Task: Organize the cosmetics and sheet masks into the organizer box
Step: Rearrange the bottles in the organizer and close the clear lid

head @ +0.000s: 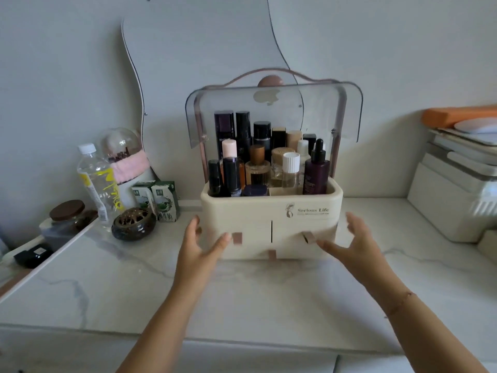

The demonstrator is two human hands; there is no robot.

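Organizer box (pixel 271 211): stands upright on the marble-patterned desk (pixel 134 278), toward the back and near the wall, roughly centred in view.

Left hand (pixel 201 246): open, fingers (pixel 194 224) spread. They lie just beside the box's lower left corner, and the thumb reaches across the front toward the left drawer pull (pixel 237 238). I cannot tell whether anything touches.

Right hand (pixel 352 243): open, fingers (pixel 355 222) spread and motion-blurred, just beside the lower right edge. The thumb points at the right drawer pull (pixel 309 236), tip just short of it. Neither hand holds anything, and the box sits between the two hands.

Box appearance: cream plastic body with rounded corners and "Serious Life" printed at upper right of the front. Two small drawers sit side by side, split by a narrow vertical gap, with a third pull (pixel 272 254) low at centre. All the pulls are pinkish-brown. The smoky translucent lid (pixel 271 109) is raised over the top, under a thin pink arched handle (pixel 269 72).

The top tray is packed with upright bottles:
- a dark dropper bottle (pixel 317 170) at front right
- a clear bottle with a white ribbed cap (pixel 290 170) beside it
- black tubes at front left
- taller dark bottles behind

Left of the box: a water bottle (pixel 96 181), two green cartons (pixel 157 200) and a dark round burner (pixel 133 224).
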